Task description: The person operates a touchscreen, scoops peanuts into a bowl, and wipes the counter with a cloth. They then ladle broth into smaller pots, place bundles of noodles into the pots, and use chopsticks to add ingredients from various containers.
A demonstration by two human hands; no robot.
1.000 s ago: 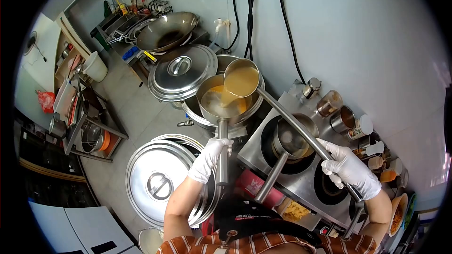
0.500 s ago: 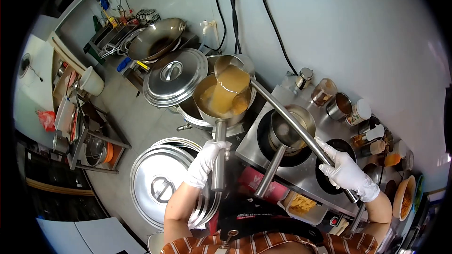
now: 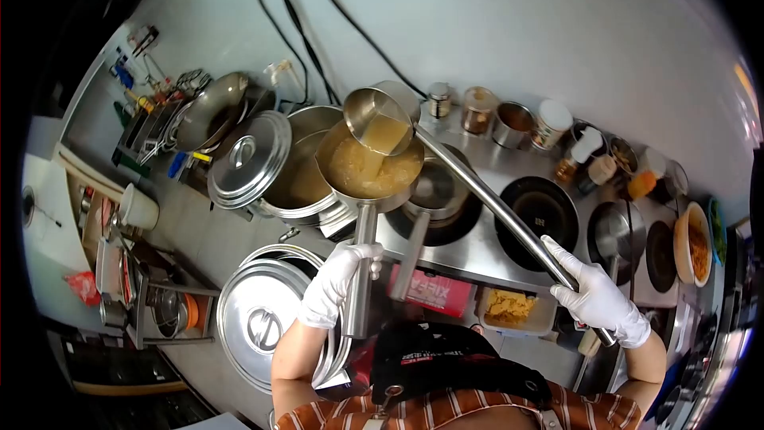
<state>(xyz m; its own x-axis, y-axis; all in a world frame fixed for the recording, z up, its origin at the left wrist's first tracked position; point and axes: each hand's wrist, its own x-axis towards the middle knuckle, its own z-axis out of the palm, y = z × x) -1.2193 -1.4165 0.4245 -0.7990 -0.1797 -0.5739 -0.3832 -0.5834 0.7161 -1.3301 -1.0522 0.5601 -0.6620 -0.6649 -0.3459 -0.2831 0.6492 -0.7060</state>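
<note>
My left hand (image 3: pixel 336 285), in a white glove, is closed around the handle of a steel saucepan (image 3: pixel 350 196). Cloudy brown broth (image 3: pixel 382 181) fills much of the pan. My right hand (image 3: pixel 595 301), gloved too, grips the far end of a long-handled ladle (image 3: pixel 495 201). Its deep bowl is tipped over the saucepan, and broth runs from it into the pan. Left of the saucepan stands a large stockpot (image 3: pixel 270 209) with brown liquid inside. A steel lid (image 3: pixel 248 161) leans over part of its opening.
Another saucepan (image 3: pixel 434 191) sits on the nearest burner, partly hidden. A black burner plate (image 3: pixel 538 211) lies further right. Jars and a seasoning tin (image 3: pixel 513 123) line the wall. Below the counter are a tub of yellow food (image 3: pixel 509 308) and a large lidded pot (image 3: pixel 259 326).
The view has swung right. The saucepan and ladle have shifted from over the stockpot towards the burners. Less broth remains in the ladle, and the saucepan looks fuller.
</note>
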